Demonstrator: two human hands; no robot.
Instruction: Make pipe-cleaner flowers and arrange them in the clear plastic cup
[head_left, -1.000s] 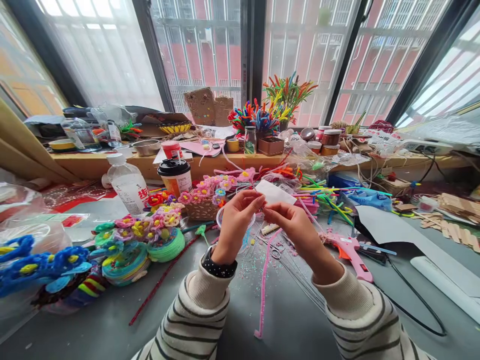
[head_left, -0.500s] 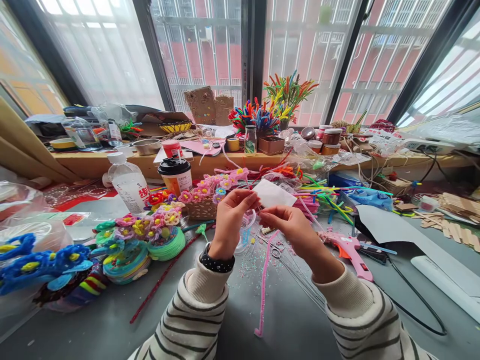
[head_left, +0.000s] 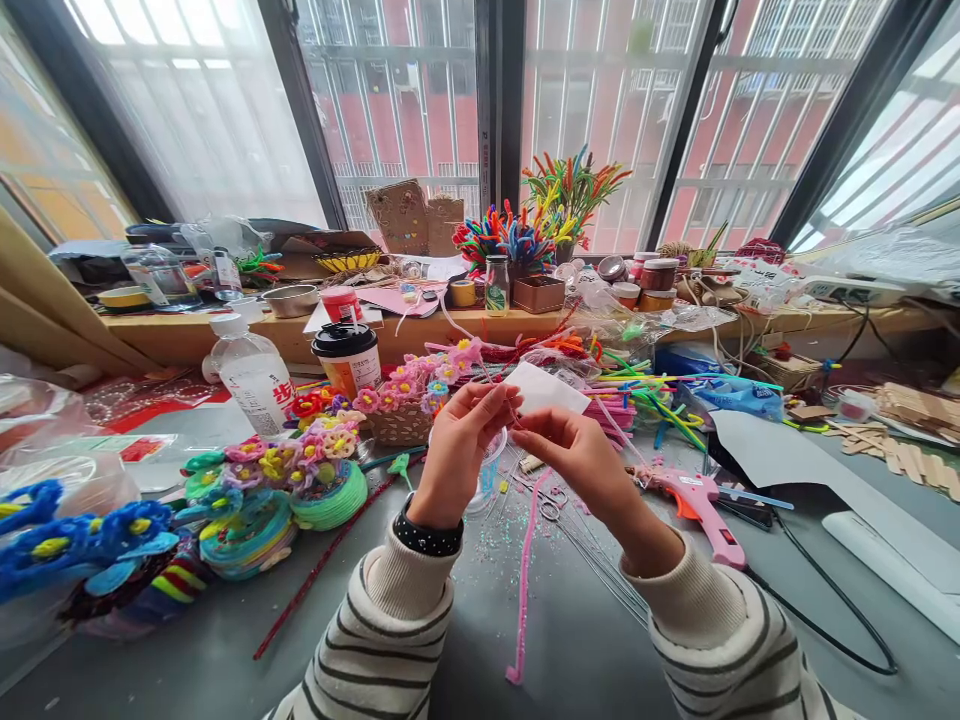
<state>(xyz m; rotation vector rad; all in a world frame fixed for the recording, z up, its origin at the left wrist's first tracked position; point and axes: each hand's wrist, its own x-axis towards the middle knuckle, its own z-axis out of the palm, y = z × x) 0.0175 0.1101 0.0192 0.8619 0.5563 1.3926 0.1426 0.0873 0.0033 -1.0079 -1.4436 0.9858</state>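
Note:
My left hand (head_left: pixel 459 450) is closed in a pinch, and a thin wire-like strand (head_left: pixel 487 376) shows above its fingertips. My right hand (head_left: pixel 576 452) pinches close beside it, its fingertips at the lower end of the same strand; the exact hold is too small to make out. Just below the right hand a pink pipe cleaner (head_left: pixel 525 580), bent at its near end, runs down the grey table. Behind the hands are a clear plastic cup (head_left: pixel 491 470), partly hidden, and a white paper piece (head_left: pixel 546 388). Scissors (head_left: pixel 553 503) lie under the right wrist's left side.
Pipe-cleaner flower pots (head_left: pixel 330 490) stand at left beside a bottle (head_left: pixel 251 375) and a paper cup (head_left: pixel 347 355). A pink glue gun (head_left: pixel 697 505) with a black cord lies right of my right hand. Metal wires (head_left: pixel 600 565), loose sequins and wooden sticks (head_left: pixel 900 450) lie about.
My right hand has moved slightly left, so its fingertips are closer to my left hand's. The whole view has shifted a little; other things stay where they were.

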